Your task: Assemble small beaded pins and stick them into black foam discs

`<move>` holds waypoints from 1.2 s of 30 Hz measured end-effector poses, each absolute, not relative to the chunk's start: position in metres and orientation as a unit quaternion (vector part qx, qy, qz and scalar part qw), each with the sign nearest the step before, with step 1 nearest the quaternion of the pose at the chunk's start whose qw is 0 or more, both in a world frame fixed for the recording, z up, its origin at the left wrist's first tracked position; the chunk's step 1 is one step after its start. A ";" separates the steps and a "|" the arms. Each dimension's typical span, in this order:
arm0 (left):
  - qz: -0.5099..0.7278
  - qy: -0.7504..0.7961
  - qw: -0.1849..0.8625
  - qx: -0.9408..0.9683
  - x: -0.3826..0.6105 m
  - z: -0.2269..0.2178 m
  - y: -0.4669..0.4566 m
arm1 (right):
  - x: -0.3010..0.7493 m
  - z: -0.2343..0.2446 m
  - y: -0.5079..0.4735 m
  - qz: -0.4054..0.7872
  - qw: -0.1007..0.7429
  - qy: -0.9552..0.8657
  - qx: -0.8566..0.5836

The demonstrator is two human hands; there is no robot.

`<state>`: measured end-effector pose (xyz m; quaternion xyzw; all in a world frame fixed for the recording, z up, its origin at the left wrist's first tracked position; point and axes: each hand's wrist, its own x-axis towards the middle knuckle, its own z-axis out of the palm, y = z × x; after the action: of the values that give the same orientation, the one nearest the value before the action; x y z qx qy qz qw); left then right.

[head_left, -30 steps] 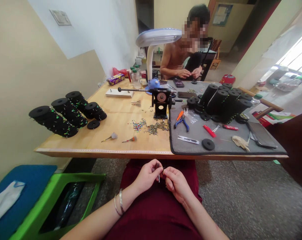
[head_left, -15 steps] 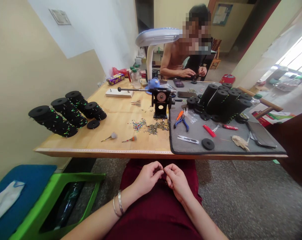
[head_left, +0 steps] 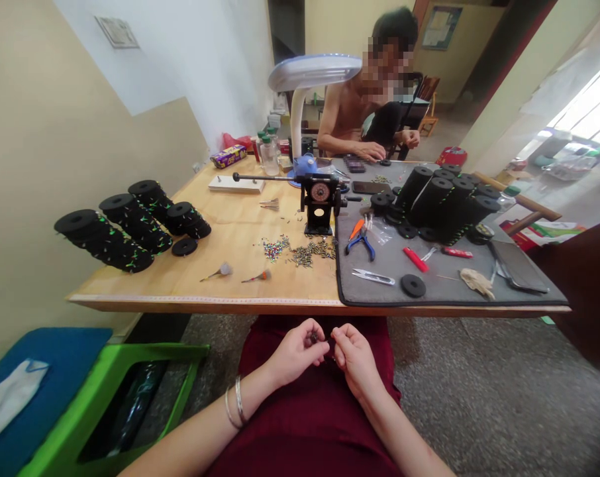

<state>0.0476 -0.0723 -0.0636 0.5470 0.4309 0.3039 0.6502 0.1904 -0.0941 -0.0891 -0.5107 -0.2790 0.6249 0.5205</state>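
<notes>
My left hand [head_left: 302, 348] and my right hand [head_left: 350, 351] are close together over my lap, just below the table's front edge. The left fingers curl around something small and dark, too small to name. Thumb and finger of the right hand pinch something thin that I cannot make out. On the table edge nearest the hands lie silver thread snips [head_left: 373, 277], a black foam spool [head_left: 412, 285] and two small bundles of fine bristles, one with an orange band [head_left: 263, 275]. Behind them are a pile of small metal pieces [head_left: 307, 254] and a pile of coloured beads [head_left: 276, 248].
A black winding device [head_left: 320, 199] with a long rod stands mid-table, before a desk lamp [head_left: 300, 126]. Stacked black spools [head_left: 94, 238] stand left, more [head_left: 444, 202] right. Blue-handled pliers [head_left: 360, 245] lie on the grey mat [head_left: 459, 265]. Across the table sits another person [head_left: 340, 122].
My hands have drawn slightly apart, and the left fingers have loosened a little, showing something dark inside. The other person's hands have moved apart; one rests on the table.
</notes>
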 end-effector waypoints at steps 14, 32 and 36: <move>0.311 0.448 0.597 0.589 0.047 -0.072 -0.070 | 0.190 -0.090 -0.096 0.603 0.504 -0.322 -0.528; 0.336 0.479 0.542 0.604 0.044 -0.062 -0.066 | 0.189 -0.084 -0.097 0.672 0.421 -0.338 -0.507; 0.348 0.470 0.580 0.567 0.046 -0.062 -0.065 | 0.188 -0.081 -0.098 0.645 0.439 -0.346 -0.521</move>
<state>0.0460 -0.0646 -0.0625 0.5671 0.4699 0.3480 0.5800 0.1882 -0.0982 -0.0809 -0.5206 -0.3460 0.6453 0.4391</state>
